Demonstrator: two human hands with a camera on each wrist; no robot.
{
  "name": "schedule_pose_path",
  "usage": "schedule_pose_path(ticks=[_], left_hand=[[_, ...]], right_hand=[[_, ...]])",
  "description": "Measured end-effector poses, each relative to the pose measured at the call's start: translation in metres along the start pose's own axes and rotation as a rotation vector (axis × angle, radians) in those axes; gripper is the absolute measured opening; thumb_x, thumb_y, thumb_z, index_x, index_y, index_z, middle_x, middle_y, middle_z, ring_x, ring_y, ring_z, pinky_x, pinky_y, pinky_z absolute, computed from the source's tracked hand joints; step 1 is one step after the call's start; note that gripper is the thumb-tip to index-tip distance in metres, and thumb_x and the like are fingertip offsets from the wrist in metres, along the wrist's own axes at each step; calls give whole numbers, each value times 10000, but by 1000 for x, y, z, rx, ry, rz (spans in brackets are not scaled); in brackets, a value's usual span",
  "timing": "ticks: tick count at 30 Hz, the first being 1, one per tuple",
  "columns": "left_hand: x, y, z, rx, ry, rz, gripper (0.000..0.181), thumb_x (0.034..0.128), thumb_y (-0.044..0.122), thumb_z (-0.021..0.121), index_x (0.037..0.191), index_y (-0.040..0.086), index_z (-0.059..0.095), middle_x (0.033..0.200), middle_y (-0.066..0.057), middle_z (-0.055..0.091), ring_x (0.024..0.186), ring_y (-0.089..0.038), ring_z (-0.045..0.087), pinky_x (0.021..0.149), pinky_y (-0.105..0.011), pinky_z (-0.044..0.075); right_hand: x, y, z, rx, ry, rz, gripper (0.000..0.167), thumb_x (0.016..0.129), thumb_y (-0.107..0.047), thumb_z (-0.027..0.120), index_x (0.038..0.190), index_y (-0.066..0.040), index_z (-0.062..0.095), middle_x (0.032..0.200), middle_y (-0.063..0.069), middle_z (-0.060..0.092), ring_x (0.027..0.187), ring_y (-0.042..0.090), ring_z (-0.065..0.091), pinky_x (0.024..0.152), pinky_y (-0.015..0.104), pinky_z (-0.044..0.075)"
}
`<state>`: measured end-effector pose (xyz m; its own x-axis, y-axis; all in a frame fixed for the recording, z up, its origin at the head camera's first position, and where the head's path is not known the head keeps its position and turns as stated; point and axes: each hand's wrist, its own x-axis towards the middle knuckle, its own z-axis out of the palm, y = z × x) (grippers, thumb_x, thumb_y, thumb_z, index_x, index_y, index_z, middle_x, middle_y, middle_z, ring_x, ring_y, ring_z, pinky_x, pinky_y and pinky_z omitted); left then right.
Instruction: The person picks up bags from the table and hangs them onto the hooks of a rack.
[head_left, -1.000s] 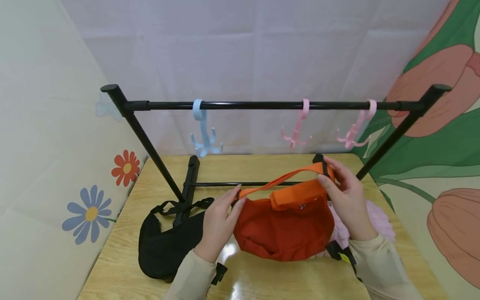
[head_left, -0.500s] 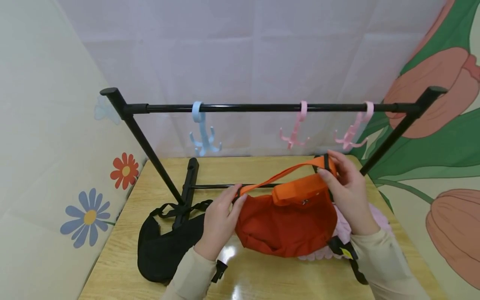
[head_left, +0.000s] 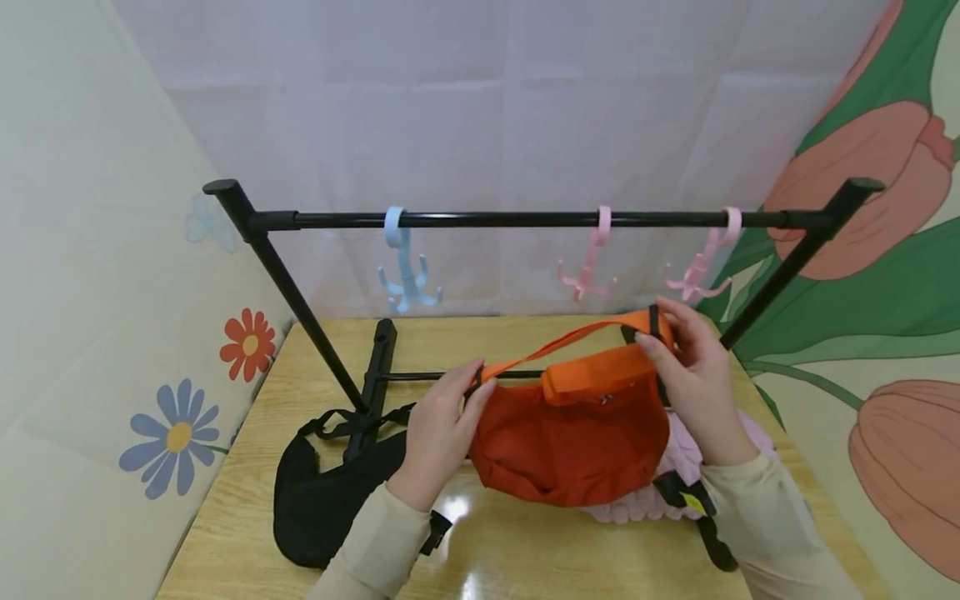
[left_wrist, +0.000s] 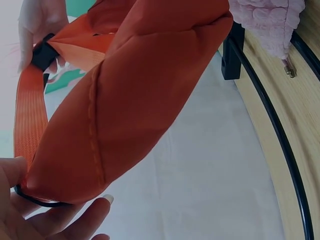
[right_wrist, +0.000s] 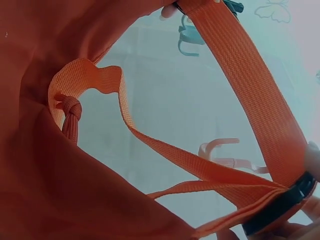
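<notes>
An orange-red waist bag (head_left: 573,446) with an orange webbing strap (head_left: 555,342) is held up in front of the rack. My left hand (head_left: 442,429) pinches its left end, thumb on the strap where it meets the bag. My right hand (head_left: 697,379) grips the strap by the black buckle (head_left: 654,323) at the upper right; that buckle (right_wrist: 280,205) also shows in the right wrist view. Stitching runs along the bag's end (left_wrist: 125,100) in the left wrist view. A blue hook (head_left: 405,267) and two pink hooks (head_left: 588,262) hang on the black bar above.
The black rack (head_left: 487,219) stands on a wooden table (head_left: 540,558). On the left lies a black waist bag (head_left: 330,500) with its strap and buckle. A fluffy pink bag (head_left: 637,507) with a black strap lies behind the orange one, to the right.
The orange bag has shifted slightly upward in the head view, and its strap has lifted a little with the right hand. More of the pink bag shows below. Both hands keep their hold.
</notes>
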<state>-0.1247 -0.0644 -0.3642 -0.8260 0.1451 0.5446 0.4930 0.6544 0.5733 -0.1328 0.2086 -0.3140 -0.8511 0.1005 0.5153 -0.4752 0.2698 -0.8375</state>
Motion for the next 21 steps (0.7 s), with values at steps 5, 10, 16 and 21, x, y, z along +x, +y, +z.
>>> schedule_pose_path(ticks=[5, 10, 16, 21], left_hand=[[1, 1, -1, -8, 4, -11, 371, 971, 259, 607, 1271, 43, 634, 1148, -114, 669, 1038, -265, 644, 818, -438, 533], [4, 2, -3, -10, 4, -16, 380, 972, 272, 604, 1273, 42, 631, 1158, -118, 668, 1050, -272, 638, 837, -439, 528], [7, 5, -6, -7, 10, -17, 385, 970, 276, 607, 1274, 41, 630, 1157, -116, 669, 1056, -278, 633, 842, -442, 524], [9, 4, -5, -3, 27, -12, 365, 962, 247, 621, 1262, 39, 639, 1157, -119, 668, 1072, -278, 629, 860, -443, 517]], right_hand=[[3, -1, 1, -47, -7, -3, 437, 942, 18, 588, 1368, -56, 523, 1102, -73, 608, 962, 98, 577, 773, 144, 468], [5, 0, 1, -16, -10, 1, 439, 941, 20, 589, 1369, -48, 519, 1106, -75, 604, 977, 93, 571, 782, 154, 462], [8, 0, 0, -1, -17, 2, 435, 950, 1, 583, 1376, -49, 511, 1121, -70, 599, 1003, 95, 561, 810, 155, 456], [10, -1, 2, -20, 10, -2, 430, 938, 25, 592, 1356, -54, 531, 1104, -83, 613, 1000, 96, 568, 803, 157, 457]])
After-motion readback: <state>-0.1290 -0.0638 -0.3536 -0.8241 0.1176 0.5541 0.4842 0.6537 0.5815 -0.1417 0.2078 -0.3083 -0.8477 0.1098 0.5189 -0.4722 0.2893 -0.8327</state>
